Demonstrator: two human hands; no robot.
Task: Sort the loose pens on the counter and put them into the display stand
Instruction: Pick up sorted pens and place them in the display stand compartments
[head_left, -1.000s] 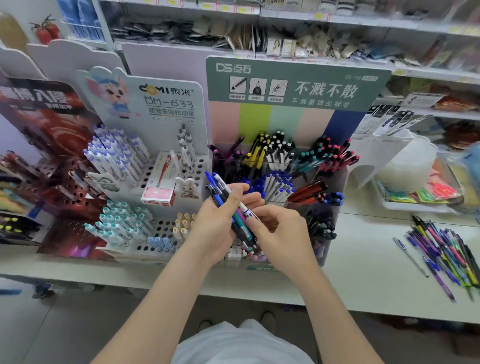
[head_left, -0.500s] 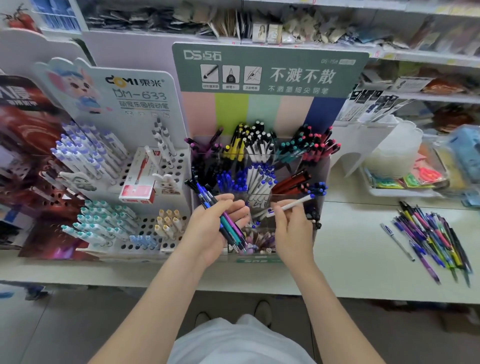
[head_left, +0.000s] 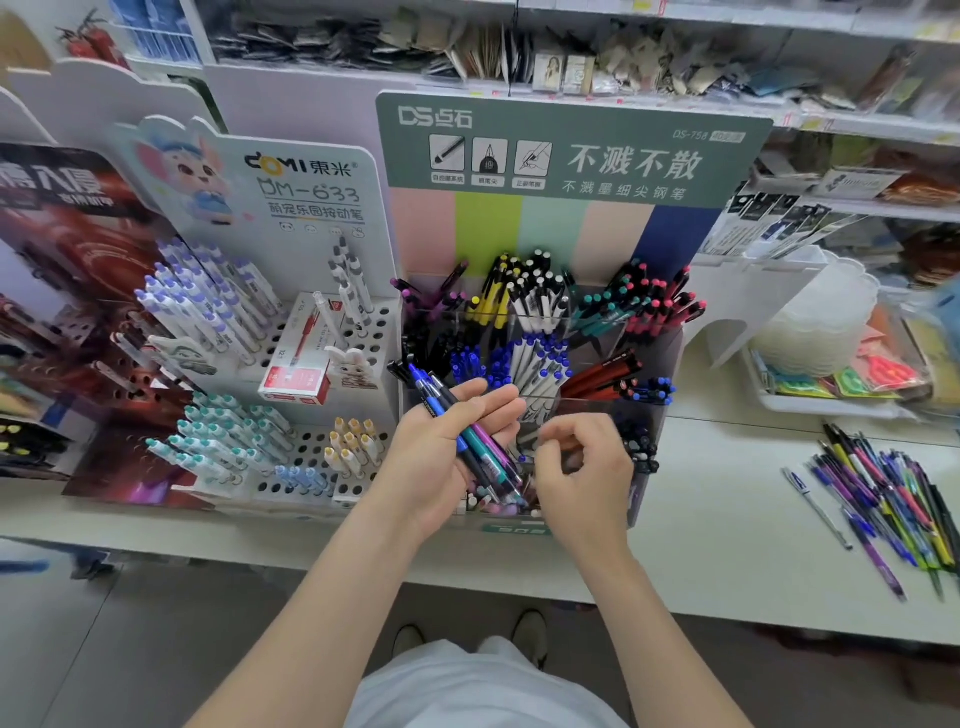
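My left hand (head_left: 431, 467) grips a bundle of several pens (head_left: 480, 448), blue, teal and purple, their caps pointing up left. It hovers in front of the green-headed display stand (head_left: 655, 358), whose clear compartments hold pens grouped by colour. Just right of the bundle, over the stand's front compartments, is my right hand (head_left: 587, 478). Its fingers are loosely curled and no pen shows in it. White pens with blue caps (head_left: 535, 364) stand in the middle compartment behind both hands. A pile of loose pens (head_left: 893, 499) lies on the white counter (head_left: 727, 519) at the right.
A white pegboard pen stand (head_left: 291, 332) with a small red-and-white box (head_left: 296, 379) sits left of the display stand. A dark red stand (head_left: 78, 322) is at the far left. A tray of plastic items (head_left: 831, 364) sits at the back right, with shelves behind.
My right hand pulled a white pen from the bundle, carried it toward the middle compartment, and now comes back without it. My left hand still holds the rest.
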